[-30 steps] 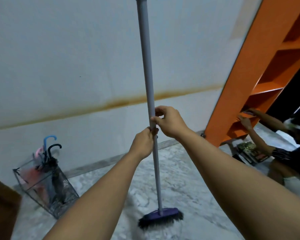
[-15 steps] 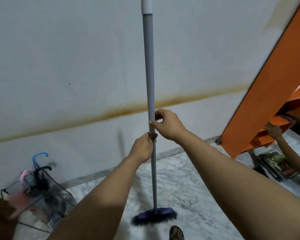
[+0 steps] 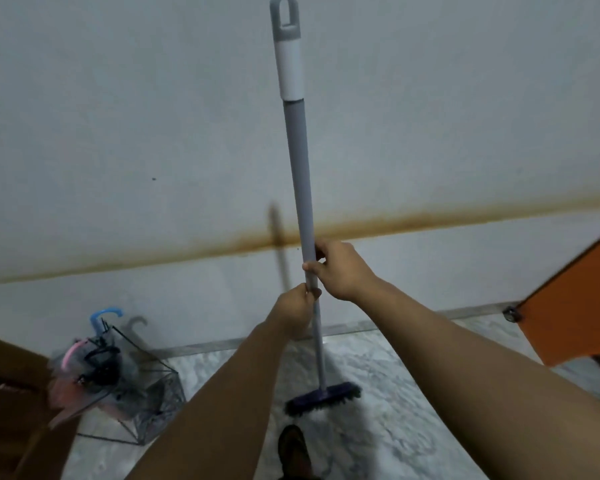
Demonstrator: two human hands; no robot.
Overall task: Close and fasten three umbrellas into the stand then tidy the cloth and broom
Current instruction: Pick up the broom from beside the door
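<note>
Both hands grip the broom (image 3: 300,188) on its grey pole, one above the other. The right hand (image 3: 340,268) is the upper one, fingers curled round the pole with the thumb side toward the camera; the left hand (image 3: 293,308) closes on the pole just beneath it, the two nearly touching. The pole stands almost upright, leaning slightly at the top toward the left, and its dark purple brush head (image 3: 323,398) sits on the marble floor (image 3: 388,427) near the wall (image 3: 118,133).

Compared with half a second ago, the view has tipped upward and swung left: the pole's white sleeve and grey hanging loop (image 3: 285,15) now show at the top, where before only the sleeve's lower edge was seen. The orange shelf (image 3: 575,320) has slid toward the right edge, and the other person's arm beside it is out of view. The hands hold the same spot on the pole.

The wire stand (image 3: 142,400) sits at lower left against the wall, with blue, pink and black umbrella handles (image 3: 103,318) rising from it. A shoe (image 3: 293,448) shows below the brush head.
</note>
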